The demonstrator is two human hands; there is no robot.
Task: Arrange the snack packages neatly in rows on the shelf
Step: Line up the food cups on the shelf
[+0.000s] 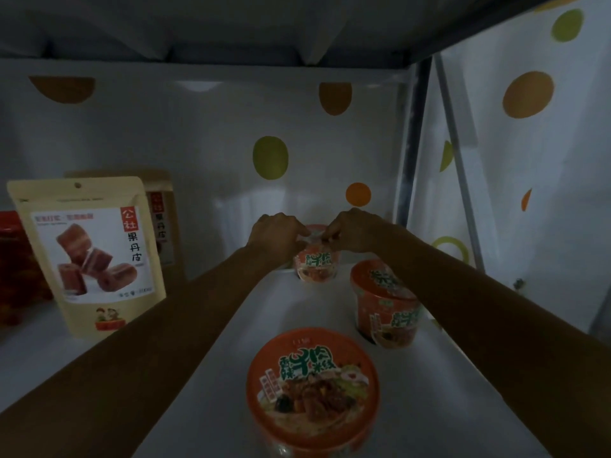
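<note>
Three orange noodle cups stand on the white shelf. The far cup sits near the back wall, and both my hands hold its top rim: my left hand grips the left side, my right hand pinches the right side. A second cup stands to the right, partly behind my right forearm. The nearest cup stands at the front centre. A beige snack pouch stands upright at the left, with another pouch behind it.
A red package stands at the far left edge. The shelf's back wall and right side are white fabric with coloured dots. A metal frame pole runs up at the back right corner. Another shelf hangs overhead.
</note>
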